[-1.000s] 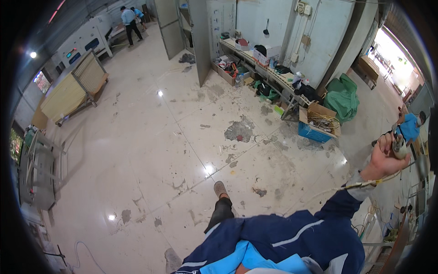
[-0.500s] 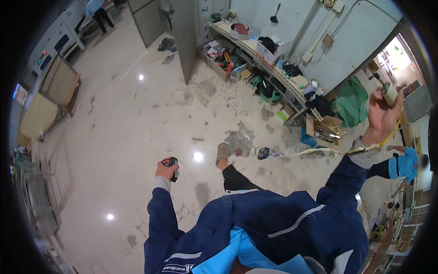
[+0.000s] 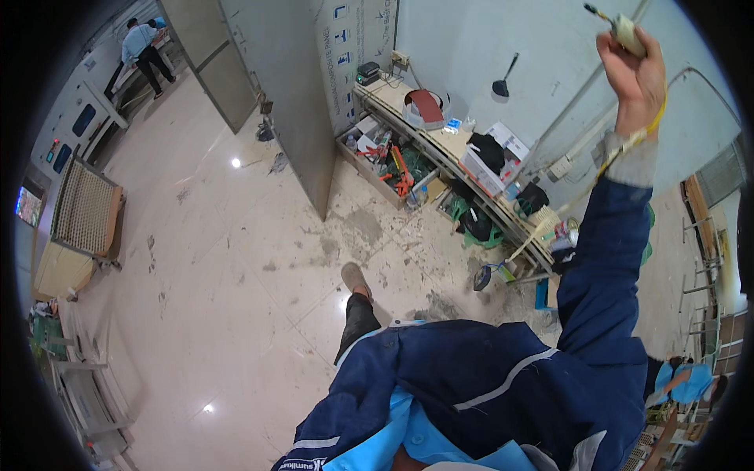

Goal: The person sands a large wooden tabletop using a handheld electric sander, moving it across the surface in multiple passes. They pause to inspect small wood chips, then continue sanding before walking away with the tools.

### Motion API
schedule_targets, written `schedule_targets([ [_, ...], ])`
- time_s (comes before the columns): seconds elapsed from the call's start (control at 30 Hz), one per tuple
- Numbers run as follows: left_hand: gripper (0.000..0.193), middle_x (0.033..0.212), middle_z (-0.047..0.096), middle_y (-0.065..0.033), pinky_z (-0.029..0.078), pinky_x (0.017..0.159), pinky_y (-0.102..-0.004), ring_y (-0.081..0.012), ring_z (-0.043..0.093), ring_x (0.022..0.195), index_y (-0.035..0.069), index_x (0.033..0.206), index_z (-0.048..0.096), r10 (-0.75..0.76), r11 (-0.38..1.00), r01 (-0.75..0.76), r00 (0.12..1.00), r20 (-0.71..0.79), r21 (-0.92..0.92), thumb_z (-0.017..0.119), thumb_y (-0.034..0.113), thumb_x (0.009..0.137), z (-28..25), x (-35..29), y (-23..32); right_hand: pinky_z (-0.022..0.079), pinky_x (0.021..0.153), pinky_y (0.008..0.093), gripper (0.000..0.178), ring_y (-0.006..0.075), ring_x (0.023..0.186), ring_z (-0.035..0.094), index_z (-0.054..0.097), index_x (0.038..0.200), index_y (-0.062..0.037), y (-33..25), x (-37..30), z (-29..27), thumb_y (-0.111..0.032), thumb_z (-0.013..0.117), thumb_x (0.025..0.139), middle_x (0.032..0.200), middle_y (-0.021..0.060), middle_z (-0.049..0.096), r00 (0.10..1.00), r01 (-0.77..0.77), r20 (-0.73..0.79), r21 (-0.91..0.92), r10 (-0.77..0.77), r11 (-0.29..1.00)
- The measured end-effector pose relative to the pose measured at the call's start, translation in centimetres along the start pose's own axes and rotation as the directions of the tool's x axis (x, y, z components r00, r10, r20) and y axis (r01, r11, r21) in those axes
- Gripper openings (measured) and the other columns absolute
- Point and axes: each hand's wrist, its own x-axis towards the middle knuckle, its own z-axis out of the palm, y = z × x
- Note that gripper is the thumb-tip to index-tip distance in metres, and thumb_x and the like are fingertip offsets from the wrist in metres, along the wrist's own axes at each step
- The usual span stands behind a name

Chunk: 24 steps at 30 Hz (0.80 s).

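Observation:
My right hand (image 3: 635, 82) is raised at the upper right, its fingers closed round a pale cylindrical tool (image 3: 627, 35) with a thin dark tip; I cannot make out its exact kind. A yellow and whitish cable (image 3: 603, 166) runs down past the wrist and forearm. From the cable's lower end hangs a dark block-shaped connector (image 3: 482, 277) with a bit of blue wire, in front of the workbench's near end. My left hand is out of view, hidden below the picture's edge or by the jacket.
A long workbench (image 3: 377, 93) along the wall carries boxes, a black cloth (image 3: 488, 152) and cans. Under it sits an open drawer of tools (image 3: 369, 167). Metal door panels (image 3: 287, 102) stand left of it. A wheeled rack (image 3: 86, 208) and two people are farther off.
My right hand has risen with the tool, and the hanging connector has swung along. My left hand, which held a black and red battery pack, has left the view. I have stepped toward the bench.

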Motion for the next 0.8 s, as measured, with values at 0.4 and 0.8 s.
schedule_targets([
  [0.4,0.096,0.128,0.068,-0.0226,0.052,0.105,-0.0382,-0.0344,0.068,0.118,-0.006,0.135,0.053,0.271,0.962,-0.268,0.939,-0.210,0.042,0.084,0.056,0.068,-26.1,7.9,45.0,0.050,0.061,0.0307,0.024,0.0162,0.072,0.060,0.065,0.107,-0.0077,25.2,33.8,8.4,-0.032,0.065,0.103,0.089,0.0075,0.067,0.940,0.278,-0.137,-0.226,-0.313,0.934],
  [0.8,0.081,0.118,0.069,-0.0150,0.051,0.100,-0.0375,-0.0277,0.067,0.111,0.001,0.133,0.057,0.715,0.558,-0.826,0.528,-0.458,-0.082,0.091,0.036,0.069,-38.2,1.2,81.2,0.045,0.049,0.0294,0.041,0.0130,0.061,0.059,0.074,0.095,-0.0054,45.3,59.3,14.9,-0.046,0.070,0.095,0.077,0.0052,0.068,0.923,0.383,0.212,-0.574,-0.321,0.723],
])
